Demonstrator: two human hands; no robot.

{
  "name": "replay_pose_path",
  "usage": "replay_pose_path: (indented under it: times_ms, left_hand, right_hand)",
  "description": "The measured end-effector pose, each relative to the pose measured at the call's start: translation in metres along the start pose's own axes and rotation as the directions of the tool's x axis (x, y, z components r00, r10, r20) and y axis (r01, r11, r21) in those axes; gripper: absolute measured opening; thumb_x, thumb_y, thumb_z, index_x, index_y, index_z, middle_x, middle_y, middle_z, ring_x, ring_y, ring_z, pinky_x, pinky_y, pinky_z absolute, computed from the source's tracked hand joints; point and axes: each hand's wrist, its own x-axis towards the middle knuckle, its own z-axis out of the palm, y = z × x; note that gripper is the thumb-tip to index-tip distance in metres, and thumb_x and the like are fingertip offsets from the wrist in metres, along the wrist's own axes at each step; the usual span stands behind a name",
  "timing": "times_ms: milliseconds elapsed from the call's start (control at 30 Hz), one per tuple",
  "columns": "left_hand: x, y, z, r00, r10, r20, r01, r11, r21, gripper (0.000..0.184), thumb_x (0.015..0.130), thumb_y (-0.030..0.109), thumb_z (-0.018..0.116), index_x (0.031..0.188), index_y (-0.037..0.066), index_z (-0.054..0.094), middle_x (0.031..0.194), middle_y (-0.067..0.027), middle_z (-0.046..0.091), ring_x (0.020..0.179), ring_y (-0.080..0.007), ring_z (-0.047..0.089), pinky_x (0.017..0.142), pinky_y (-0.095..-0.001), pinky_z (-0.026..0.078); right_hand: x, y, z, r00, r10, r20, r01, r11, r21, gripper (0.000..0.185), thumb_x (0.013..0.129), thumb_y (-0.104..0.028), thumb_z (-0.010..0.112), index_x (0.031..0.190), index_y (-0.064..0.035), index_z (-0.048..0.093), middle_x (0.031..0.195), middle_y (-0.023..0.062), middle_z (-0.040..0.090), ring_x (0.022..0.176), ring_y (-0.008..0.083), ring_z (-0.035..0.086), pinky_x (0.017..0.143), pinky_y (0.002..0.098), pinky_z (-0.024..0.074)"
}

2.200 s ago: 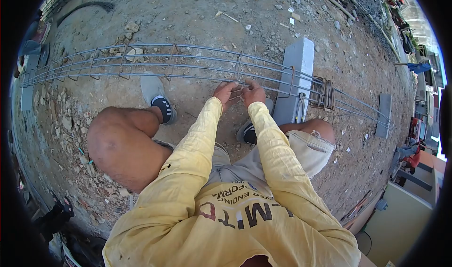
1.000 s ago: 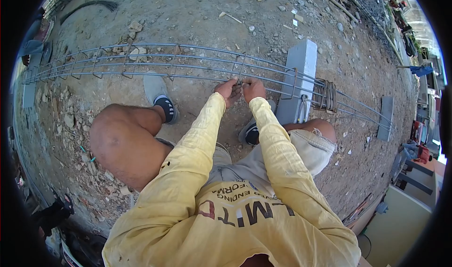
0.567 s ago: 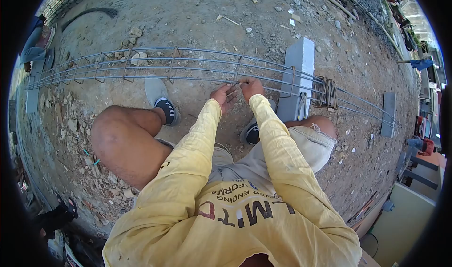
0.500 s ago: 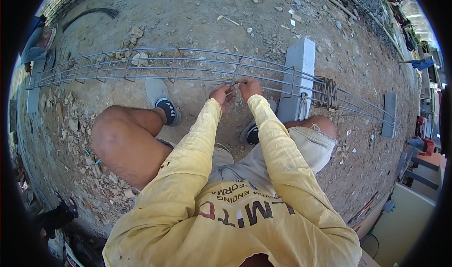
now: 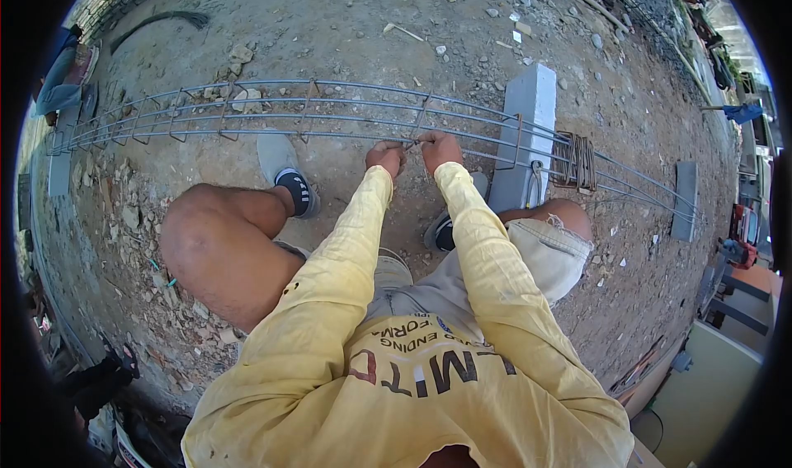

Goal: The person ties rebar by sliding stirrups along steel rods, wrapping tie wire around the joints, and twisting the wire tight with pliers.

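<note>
A long cage of steel rebar [image 5: 346,87] runs across in front of me, its bars joined by square stirrups [image 5: 307,109]. At the nearest bar, beside a slanting stirrup [image 5: 420,115], my two hands are close together. My left hand [image 5: 385,158] is closed with its fingers curled at the bar. My right hand [image 5: 440,151] pinches just to its right, by the foot of that stirrup. What lies between the fingers is too small to make out. A hand tool like pincers [image 5: 535,179] rests against the pale block under the cage.
The pale block [image 5: 528,105] props the cage to my right; another block [image 5: 684,200] lies beyond. A bundle of stirrups [image 5: 577,161] hangs around the bars. Rubble [image 5: 132,216] covers the ground at left. A person [image 5: 59,97] sits at the cage's far left end.
My left hand has turned and its fingers have curled in closer to the bar. My right hand stays nearly in place, still pinching beside the stirrup.
</note>
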Motion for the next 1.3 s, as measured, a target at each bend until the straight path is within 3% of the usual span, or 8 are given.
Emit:
replay_pose_path:
  times_ms: [200, 300, 433, 600, 800, 1000, 1200, 1300]
  left_hand:
    - [-0.013, 0.012, -0.001, 0.995, -0.1, 0.014, 0.098, 0.988, 0.119, 0.021, 0.079, 0.005, 0.061, 0.099, 0.008, 0.065, 0.08, -0.0025, 0.065, 0.067, -0.0136, 0.06, 0.057, -0.0286, 0.05]
    - [-0.021, 0.02, 0.001, 0.983, -0.173, 0.064, 0.164, 0.979, 0.12, 0.016, 0.079, 0.005, 0.062, 0.094, 0.006, 0.067, 0.076, -0.004, 0.065, 0.061, -0.014, 0.06, 0.052, -0.0287, 0.049]
    - [-0.012, 0.025, 0.002, 0.969, -0.236, 0.07, 0.208, 0.938, 0.276, 0.013, 0.079, 0.005, 0.062, 0.09, 0.007, 0.068, 0.074, -0.0034, 0.066, 0.059, -0.013, 0.06, 0.051, -0.0283, 0.05]
    - [-0.01, 0.028, -0.015, 0.916, -0.318, 0.247, 0.286, 0.945, 0.157, 0.012, 0.083, 0.01, 0.062, 0.094, 0.011, 0.068, 0.076, 0.0034, 0.064, 0.064, -0.0082, 0.058, 0.06, -0.0283, 0.052]
    - [-0.01, 0.032, -0.023, 0.859, -0.335, 0.387, 0.347, 0.937, 0.041, 0.013, 0.088, 0.014, 0.059, 0.098, 0.011, 0.068, 0.08, 0.0032, 0.065, 0.066, -0.0083, 0.059, 0.066, -0.0265, 0.053]
    - [-0.016, 0.036, -0.02, 0.898, -0.314, 0.308, 0.312, 0.948, 0.059, 0.016, 0.089, 0.023, 0.063, 0.098, 0.011, 0.068, 0.078, 0.0032, 0.065, 0.064, -0.0088, 0.059, 0.062, -0.0255, 0.053]
    - [-0.021, 0.038, -0.012, 0.954, -0.244, 0.173, 0.214, 0.961, 0.175, 0.013, 0.088, 0.025, 0.065, 0.093, 0.014, 0.07, 0.074, 0.0052, 0.063, 0.061, -0.0067, 0.056, 0.063, -0.0251, 0.051]
    - [-0.018, 0.033, -0.005, 0.991, -0.102, 0.089, 0.068, 0.942, 0.329, 0.023, 0.085, 0.029, 0.065, 0.09, 0.007, 0.071, 0.078, -0.0041, 0.067, 0.071, -0.0149, 0.064, 0.065, -0.0303, 0.052]
  right_hand:
    - [-0.004, 0.004, 0.009, 0.997, 0.0, -0.071, -0.001, 1.0, -0.024, 0.019, 0.081, -0.018, 0.066, 0.097, -0.0096, 0.073, 0.091, 0.0162, 0.07, 0.087, 0.0311, 0.068, 0.08, 0.0385, 0.0512]
    - [-0.013, 0.008, 0.016, 0.992, 0.003, -0.123, 0.009, 0.995, 0.097, 0.018, 0.081, -0.014, 0.062, 0.096, -0.0084, 0.071, 0.094, 0.0175, 0.069, 0.09, 0.0348, 0.066, 0.08, 0.0413, 0.0513]
    - [-0.017, 0.026, 0.041, 0.991, 0.025, -0.13, 0.02, 0.942, 0.335, 0.018, 0.085, -0.011, 0.064, 0.102, -0.0041, 0.067, 0.087, 0.0105, 0.069, 0.073, 0.0204, 0.065, 0.068, 0.0332, 0.0512]
    - [-0.028, 0.03, 0.043, 0.993, 0.111, 0.031, -0.1, 0.697, 0.71, 0.021, 0.087, -0.008, 0.063, 0.108, -0.0025, 0.063, 0.08, 0.0055, 0.065, 0.06, 0.0115, 0.059, 0.05, 0.0277, 0.0455]
    - [-0.037, 0.029, 0.042, 0.955, 0.24, 0.172, -0.282, 0.57, 0.772, 0.017, 0.088, -0.008, 0.062, 0.104, -0.0043, 0.062, 0.078, 0.0053, 0.064, 0.055, 0.0122, 0.058, 0.043, 0.0265, 0.0423]
    - [-0.038, 0.033, 0.06, 0.937, 0.305, 0.169, -0.306, 0.487, 0.818, 0.014, 0.089, -0.015, 0.064, 0.1, -0.0065, 0.061, 0.07, 0.0036, 0.063, 0.051, 0.0135, 0.059, 0.041, 0.0272, 0.0414]
    - [-0.042, 0.03, 0.052, 0.887, 0.338, 0.314, -0.446, 0.455, 0.771, 0.017, 0.09, -0.022, 0.064, 0.096, -0.0074, 0.06, 0.074, 0.004, 0.064, 0.053, 0.0151, 0.061, 0.043, 0.0286, 0.044]
    - [-0.047, 0.029, 0.053, 0.835, 0.386, 0.392, -0.529, 0.368, 0.764, 0.021, 0.091, -0.027, 0.063, 0.098, -0.0078, 0.059, 0.076, 0.0036, 0.065, 0.055, 0.0137, 0.061, 0.044, 0.0291, 0.0443]
